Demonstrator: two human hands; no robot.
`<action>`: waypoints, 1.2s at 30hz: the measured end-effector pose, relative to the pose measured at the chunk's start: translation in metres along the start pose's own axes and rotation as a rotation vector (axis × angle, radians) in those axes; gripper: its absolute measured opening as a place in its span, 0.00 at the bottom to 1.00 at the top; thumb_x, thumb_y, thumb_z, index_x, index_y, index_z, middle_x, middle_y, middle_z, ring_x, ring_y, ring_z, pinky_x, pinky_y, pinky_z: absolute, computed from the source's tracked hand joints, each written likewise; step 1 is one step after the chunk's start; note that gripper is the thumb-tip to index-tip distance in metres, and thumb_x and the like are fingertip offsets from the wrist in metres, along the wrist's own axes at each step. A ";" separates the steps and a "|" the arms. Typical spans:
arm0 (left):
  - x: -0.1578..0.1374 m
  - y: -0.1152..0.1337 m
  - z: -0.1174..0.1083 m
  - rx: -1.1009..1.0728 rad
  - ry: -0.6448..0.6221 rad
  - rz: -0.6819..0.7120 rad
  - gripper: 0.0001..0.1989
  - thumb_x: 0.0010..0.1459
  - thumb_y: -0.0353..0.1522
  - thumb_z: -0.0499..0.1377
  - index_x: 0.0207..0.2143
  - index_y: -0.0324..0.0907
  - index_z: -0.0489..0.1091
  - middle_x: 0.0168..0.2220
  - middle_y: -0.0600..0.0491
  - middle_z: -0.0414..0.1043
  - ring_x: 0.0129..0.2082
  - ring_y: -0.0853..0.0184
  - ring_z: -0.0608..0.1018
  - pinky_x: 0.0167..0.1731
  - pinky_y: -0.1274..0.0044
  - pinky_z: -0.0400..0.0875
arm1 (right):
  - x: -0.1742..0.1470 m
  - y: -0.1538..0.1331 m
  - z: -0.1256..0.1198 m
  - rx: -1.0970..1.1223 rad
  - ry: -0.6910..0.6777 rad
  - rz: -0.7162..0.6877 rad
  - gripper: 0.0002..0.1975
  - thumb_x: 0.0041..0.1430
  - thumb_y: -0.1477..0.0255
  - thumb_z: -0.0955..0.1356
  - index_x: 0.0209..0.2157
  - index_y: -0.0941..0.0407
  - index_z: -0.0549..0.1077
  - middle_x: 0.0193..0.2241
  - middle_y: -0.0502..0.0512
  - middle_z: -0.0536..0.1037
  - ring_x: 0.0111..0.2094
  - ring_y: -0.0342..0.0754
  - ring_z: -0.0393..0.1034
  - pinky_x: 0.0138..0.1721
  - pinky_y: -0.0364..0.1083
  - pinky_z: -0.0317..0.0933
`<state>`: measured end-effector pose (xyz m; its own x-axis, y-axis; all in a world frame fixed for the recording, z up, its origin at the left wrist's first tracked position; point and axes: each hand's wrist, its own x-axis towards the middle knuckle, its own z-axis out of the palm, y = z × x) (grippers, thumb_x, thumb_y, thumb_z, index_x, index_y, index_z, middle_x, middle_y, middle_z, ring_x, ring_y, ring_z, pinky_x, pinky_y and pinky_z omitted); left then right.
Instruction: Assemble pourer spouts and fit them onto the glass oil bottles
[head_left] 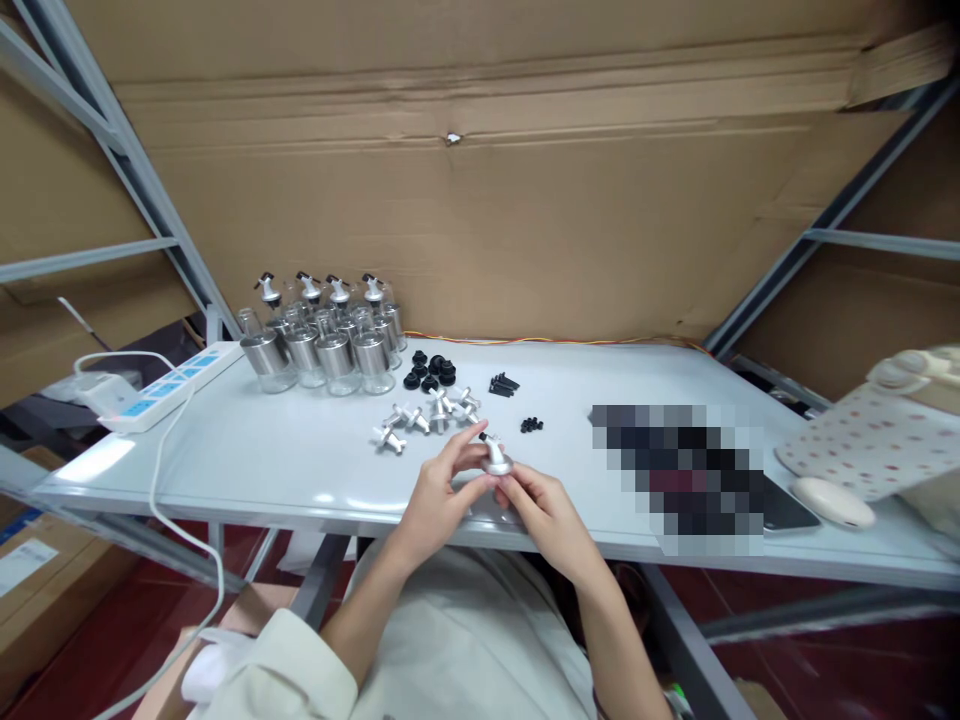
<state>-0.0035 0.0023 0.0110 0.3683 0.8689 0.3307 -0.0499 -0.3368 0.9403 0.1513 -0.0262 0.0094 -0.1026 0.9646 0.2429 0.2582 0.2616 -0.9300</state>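
Near the front edge of the table, both my hands are closed around one silver bottle pourer (496,459) with a small black piece at its tip. My left hand (444,490) grips it from the left, its index finger stretched up beside the spout. From the right, the fingertips of my right hand (541,505) pinch its lower part, which they partly hide. Several loose silver pourer bodies (416,420) lie just beyond my left hand. Behind these sit black stoppers (430,377). Thin black spout levers (503,385) and tiny black caps (532,425) form two small piles farther right.
Several glass bottles with steel bands (341,357) stand at the back left, some topped with pourers. A white power strip (176,385) and its cable (157,490) occupy the left end. On the right are a blurred dark object (682,475), a white oval case (834,502) and a spotted bag (855,430).
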 end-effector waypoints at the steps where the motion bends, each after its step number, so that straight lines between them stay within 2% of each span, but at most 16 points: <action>1: 0.000 0.000 0.000 -0.005 0.000 0.000 0.25 0.56 0.29 0.59 0.57 0.45 0.61 0.46 0.50 0.75 0.46 0.67 0.77 0.53 0.73 0.66 | 0.000 0.000 0.000 -0.009 0.009 -0.002 0.17 0.61 0.61 0.62 0.23 0.56 0.66 0.20 0.48 0.66 0.23 0.43 0.59 0.27 0.41 0.54; 5: 0.000 0.001 0.001 0.015 0.003 -0.012 0.20 0.55 0.30 0.60 0.52 0.44 0.68 0.47 0.49 0.74 0.45 0.66 0.77 0.51 0.73 0.68 | -0.001 -0.001 0.001 -0.031 0.021 -0.019 0.16 0.61 0.63 0.62 0.22 0.56 0.65 0.20 0.47 0.65 0.23 0.42 0.58 0.26 0.41 0.54; 10: 0.000 0.003 0.001 0.077 0.032 0.045 0.08 0.56 0.30 0.61 0.38 0.41 0.76 0.43 0.48 0.76 0.45 0.64 0.77 0.50 0.73 0.69 | -0.001 -0.002 0.002 -0.058 0.034 -0.038 0.15 0.61 0.63 0.63 0.23 0.56 0.68 0.21 0.48 0.66 0.24 0.43 0.59 0.26 0.42 0.55; 16: 0.000 0.004 0.000 0.077 0.087 0.048 0.08 0.57 0.30 0.59 0.38 0.41 0.76 0.42 0.49 0.77 0.46 0.63 0.76 0.50 0.74 0.68 | 0.001 -0.004 -0.010 -0.104 0.028 -0.019 0.12 0.59 0.63 0.65 0.32 0.56 0.75 0.27 0.52 0.74 0.27 0.45 0.66 0.30 0.43 0.60; 19: 0.001 0.005 0.001 0.059 0.090 0.036 0.08 0.57 0.31 0.59 0.38 0.41 0.76 0.42 0.49 0.76 0.46 0.64 0.76 0.48 0.75 0.69 | 0.008 -0.002 -0.025 -0.290 0.119 -0.055 0.12 0.60 0.64 0.64 0.35 0.56 0.75 0.32 0.55 0.76 0.31 0.48 0.68 0.33 0.45 0.62; 22: 0.001 0.007 0.002 0.055 0.078 0.016 0.08 0.57 0.31 0.59 0.38 0.40 0.76 0.42 0.47 0.76 0.47 0.64 0.76 0.47 0.75 0.71 | 0.024 0.000 -0.040 -0.557 0.179 -0.149 0.11 0.61 0.68 0.62 0.39 0.56 0.74 0.37 0.58 0.76 0.40 0.52 0.68 0.43 0.50 0.62; 25: 0.001 0.007 0.002 0.036 0.058 -0.005 0.09 0.56 0.31 0.60 0.39 0.40 0.76 0.43 0.47 0.75 0.45 0.64 0.76 0.45 0.75 0.73 | 0.046 0.000 -0.049 -0.800 0.091 -0.182 0.14 0.62 0.72 0.60 0.45 0.58 0.73 0.43 0.62 0.75 0.47 0.56 0.66 0.50 0.53 0.59; 28: 0.001 0.004 0.002 0.004 0.069 -0.005 0.11 0.54 0.30 0.62 0.41 0.40 0.75 0.44 0.47 0.74 0.46 0.64 0.76 0.47 0.74 0.73 | 0.063 0.000 -0.050 -0.973 -0.025 -0.115 0.17 0.62 0.75 0.59 0.50 0.61 0.71 0.49 0.65 0.74 0.52 0.58 0.63 0.51 0.54 0.58; 32: 0.001 0.000 0.002 0.003 0.073 0.009 0.15 0.51 0.27 0.62 0.43 0.41 0.75 0.45 0.49 0.73 0.47 0.64 0.76 0.49 0.73 0.73 | 0.065 0.007 -0.044 -1.075 -0.042 0.005 0.19 0.61 0.78 0.59 0.52 0.61 0.70 0.52 0.67 0.72 0.53 0.59 0.64 0.51 0.55 0.58; 36: 0.001 -0.001 0.003 0.001 0.081 0.015 0.15 0.52 0.27 0.62 0.44 0.41 0.74 0.46 0.49 0.73 0.46 0.64 0.76 0.50 0.73 0.73 | 0.056 0.013 -0.039 -1.043 -0.015 0.030 0.20 0.61 0.78 0.59 0.53 0.60 0.69 0.55 0.66 0.70 0.55 0.59 0.62 0.51 0.56 0.59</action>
<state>-0.0006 0.0025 0.0106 0.2909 0.8903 0.3504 -0.0534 -0.3505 0.9350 0.1866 0.0323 0.0213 -0.0922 0.9726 0.2136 0.9618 0.1425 -0.2336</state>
